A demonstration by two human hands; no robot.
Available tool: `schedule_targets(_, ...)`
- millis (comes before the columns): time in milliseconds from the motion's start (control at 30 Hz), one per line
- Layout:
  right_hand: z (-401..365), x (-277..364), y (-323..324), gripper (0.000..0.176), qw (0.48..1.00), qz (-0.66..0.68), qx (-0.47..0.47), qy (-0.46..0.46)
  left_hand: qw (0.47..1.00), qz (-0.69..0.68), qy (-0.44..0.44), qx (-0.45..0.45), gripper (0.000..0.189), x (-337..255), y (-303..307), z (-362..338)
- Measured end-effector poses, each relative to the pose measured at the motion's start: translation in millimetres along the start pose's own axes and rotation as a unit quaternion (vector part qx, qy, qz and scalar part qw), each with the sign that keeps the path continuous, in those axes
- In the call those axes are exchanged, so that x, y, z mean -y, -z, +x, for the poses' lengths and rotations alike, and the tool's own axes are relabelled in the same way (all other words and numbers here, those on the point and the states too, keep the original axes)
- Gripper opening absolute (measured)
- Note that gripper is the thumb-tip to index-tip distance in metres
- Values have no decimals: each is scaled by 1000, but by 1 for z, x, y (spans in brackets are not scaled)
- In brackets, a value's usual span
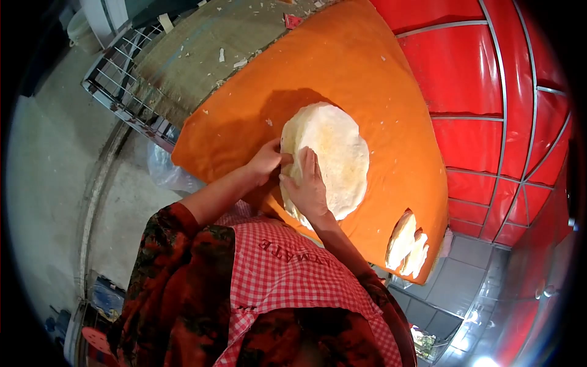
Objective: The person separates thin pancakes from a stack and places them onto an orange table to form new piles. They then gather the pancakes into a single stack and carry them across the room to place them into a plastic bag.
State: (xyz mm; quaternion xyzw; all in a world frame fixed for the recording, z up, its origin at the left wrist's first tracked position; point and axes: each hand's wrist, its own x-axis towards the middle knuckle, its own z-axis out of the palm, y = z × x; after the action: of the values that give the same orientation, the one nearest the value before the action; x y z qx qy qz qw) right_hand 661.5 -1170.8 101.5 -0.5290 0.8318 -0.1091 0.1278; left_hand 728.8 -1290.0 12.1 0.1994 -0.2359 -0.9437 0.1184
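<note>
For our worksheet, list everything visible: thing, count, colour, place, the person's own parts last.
Cloth: one, orange, centre
Flatbread stack: one, layers uncountable, pale, on cloth
Bread pieces: at least two, pale, cloth's lower right
Surface: one, brownish, upper left
Scraps: several, pale, on surface
Wire rack: one, greyish, beside surface
Plastic bag: one, clear, below rack
Bucket: one, whitish, top left
Panels: several, red, right
Floor: one, grey, left
Apron: one, red and white, lower centre
Sleeves: two, dark and red, flanking apron
Left hand: one, bare, at stack's edge
Right hand: one, bare, on stack

Red panels stand across from wire grating and a plastic bag.
</note>
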Motion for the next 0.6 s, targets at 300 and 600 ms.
schedule_targets(300, 11, 8, 1, 82, 998, -22, 21, -59, 999, 38, -32, 0, 53, -3, -13, -10)
schedule_targets(600, 11, 13, -13, 83, 979, -200, 11, -49, 994, 57, -91, 25, 49, 2, -7, -8)
